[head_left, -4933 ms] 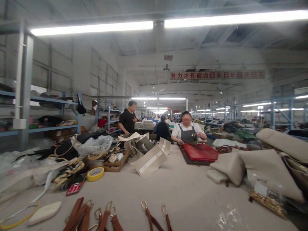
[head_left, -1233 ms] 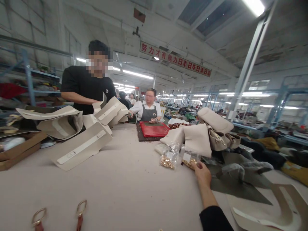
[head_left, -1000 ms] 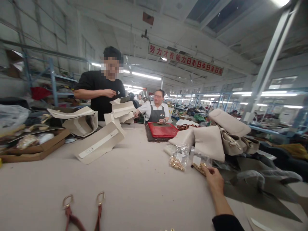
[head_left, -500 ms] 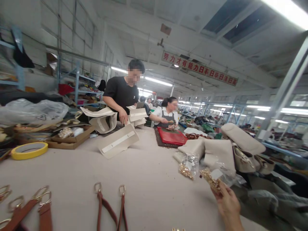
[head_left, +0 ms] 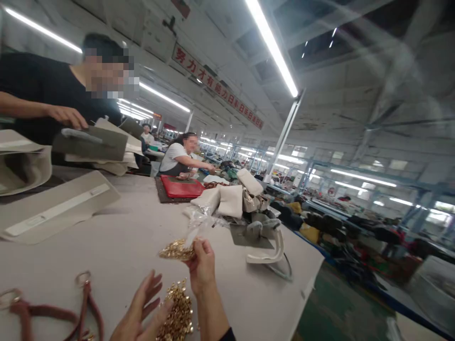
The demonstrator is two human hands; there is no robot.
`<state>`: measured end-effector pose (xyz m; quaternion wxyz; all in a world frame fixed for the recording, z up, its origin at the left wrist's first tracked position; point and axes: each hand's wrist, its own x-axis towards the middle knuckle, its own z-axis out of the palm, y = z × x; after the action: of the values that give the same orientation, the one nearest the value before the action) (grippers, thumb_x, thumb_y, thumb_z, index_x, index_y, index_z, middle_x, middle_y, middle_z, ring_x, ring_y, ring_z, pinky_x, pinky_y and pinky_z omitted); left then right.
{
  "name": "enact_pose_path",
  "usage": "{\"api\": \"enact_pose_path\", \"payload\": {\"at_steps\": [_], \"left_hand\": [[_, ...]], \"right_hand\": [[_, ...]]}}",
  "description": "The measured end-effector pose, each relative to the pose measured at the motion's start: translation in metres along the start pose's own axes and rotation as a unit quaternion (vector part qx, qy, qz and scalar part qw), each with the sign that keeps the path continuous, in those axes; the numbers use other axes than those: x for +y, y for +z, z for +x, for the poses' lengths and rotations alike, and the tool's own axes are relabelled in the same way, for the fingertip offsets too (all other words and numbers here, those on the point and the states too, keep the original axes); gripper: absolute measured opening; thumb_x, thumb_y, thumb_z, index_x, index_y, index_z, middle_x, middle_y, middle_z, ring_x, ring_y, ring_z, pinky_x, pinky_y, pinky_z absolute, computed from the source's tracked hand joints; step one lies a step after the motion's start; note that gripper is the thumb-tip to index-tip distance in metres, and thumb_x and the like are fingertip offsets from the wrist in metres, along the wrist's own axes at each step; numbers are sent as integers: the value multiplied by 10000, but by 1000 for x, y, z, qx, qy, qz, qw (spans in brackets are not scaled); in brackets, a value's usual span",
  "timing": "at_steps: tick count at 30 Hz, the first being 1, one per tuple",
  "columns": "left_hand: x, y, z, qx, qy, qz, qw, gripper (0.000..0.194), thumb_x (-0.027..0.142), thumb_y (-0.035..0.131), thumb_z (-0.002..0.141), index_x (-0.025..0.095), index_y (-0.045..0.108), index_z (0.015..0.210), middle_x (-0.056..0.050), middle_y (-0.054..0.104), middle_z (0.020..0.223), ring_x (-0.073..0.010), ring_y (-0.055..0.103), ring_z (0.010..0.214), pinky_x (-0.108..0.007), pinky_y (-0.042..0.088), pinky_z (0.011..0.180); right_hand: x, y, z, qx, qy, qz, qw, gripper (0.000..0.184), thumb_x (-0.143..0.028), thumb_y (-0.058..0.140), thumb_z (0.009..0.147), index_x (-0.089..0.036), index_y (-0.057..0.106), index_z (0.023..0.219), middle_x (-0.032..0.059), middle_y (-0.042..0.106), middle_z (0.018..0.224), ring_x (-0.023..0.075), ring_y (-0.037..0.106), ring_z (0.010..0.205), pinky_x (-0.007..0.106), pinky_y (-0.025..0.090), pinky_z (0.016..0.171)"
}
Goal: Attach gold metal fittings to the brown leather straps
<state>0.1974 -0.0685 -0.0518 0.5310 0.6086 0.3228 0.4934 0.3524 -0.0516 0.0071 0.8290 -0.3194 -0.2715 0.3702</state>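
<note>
My right hand (head_left: 203, 265) grips a clear plastic bag (head_left: 177, 249) of small gold metal fittings, held above the table. Below it a loose pile of gold fittings (head_left: 178, 308) lies on the tabletop. My left hand (head_left: 144, 310) is beside that pile with fingers spread, partly in front of it, and holds nothing. Brown leather straps (head_left: 53, 310) with gold rings lie to the left of my left hand.
Cream bag pieces (head_left: 231, 201) are heaped at the table's far side near a red panel (head_left: 179, 186). A cream curved handle (head_left: 266, 258) lies to the right. At left, a person (head_left: 53, 90) handles flat panels (head_left: 92, 144); another person (head_left: 179, 158) works beyond.
My view has swung to the right. The bag of fittings in my right hand is now nearer the table's middle. My left hand and the loose gold pile have come into view.
</note>
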Motion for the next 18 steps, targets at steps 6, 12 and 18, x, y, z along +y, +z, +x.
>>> {"api": "enact_pose_path", "payload": {"at_steps": [6, 12, 18], "left_hand": [[40, -44, 6, 48, -73, -78, 993, 985, 551, 872, 546, 223, 444, 1369, -124, 581, 1351, -321, 553, 1259, -297, 596, 895], [82, -85, -35, 68, -64, -52, 994, 826, 519, 835, 641, 143, 529, 1311, -121, 699, 1159, -294, 666, 1062, -326, 587, 865], [100, -116, -55, 77, -40, -8, 996, 765, 523, 815, 654, 118, 570, 1255, -122, 707, 1154, -270, 679, 1031, -334, 550, 932]], "right_hand": [[14, 31, -46, -63, 35, 14, 997, 566, -575, 887, 592, -185, 526, 788, -36, 557, 695, 103, 515, 583, 236, 507, 590], [29, 57, -93, -100, 73, -1, 992, 500, -514, 901, 613, -158, 590, 774, -34, 565, 683, 84, 477, 581, 179, 434, 561], [41, 77, -119, -148, 115, -16, 982, 456, -515, 874, 659, -153, 638, 804, -14, 590, 709, 94, 479, 585, 178, 415, 520]]}}
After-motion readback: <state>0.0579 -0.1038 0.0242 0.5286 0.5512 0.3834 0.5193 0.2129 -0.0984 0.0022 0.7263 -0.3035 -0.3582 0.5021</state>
